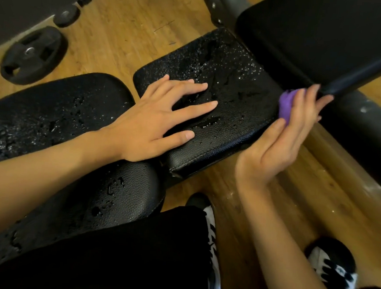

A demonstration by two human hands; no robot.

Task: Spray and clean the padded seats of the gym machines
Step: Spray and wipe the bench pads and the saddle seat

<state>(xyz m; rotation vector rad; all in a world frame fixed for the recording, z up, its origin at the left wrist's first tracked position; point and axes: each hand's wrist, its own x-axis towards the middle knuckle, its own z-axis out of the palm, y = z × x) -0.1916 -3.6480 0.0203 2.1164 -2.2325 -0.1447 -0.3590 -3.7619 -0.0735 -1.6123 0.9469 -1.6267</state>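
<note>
On the wet black seat pad (pixel 233 80), left hand (pixel 164 118) lies flat, fingers spread; right hand (pixel 281 136) at pad's right edge, thumb pinching purple cloth (pixel 287 103) against fingers. Beyond, a weight plate (pixel 32 54) on wood floor (pixel 125 28).

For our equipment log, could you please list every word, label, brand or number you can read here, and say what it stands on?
No text can be read in this view.
weight plate: any raised marking is too blurred to read.
shoe: a black-and-white pattern only, no legible brand.
wet seat pad: no label shows.
purple cloth: no print shows.
</note>
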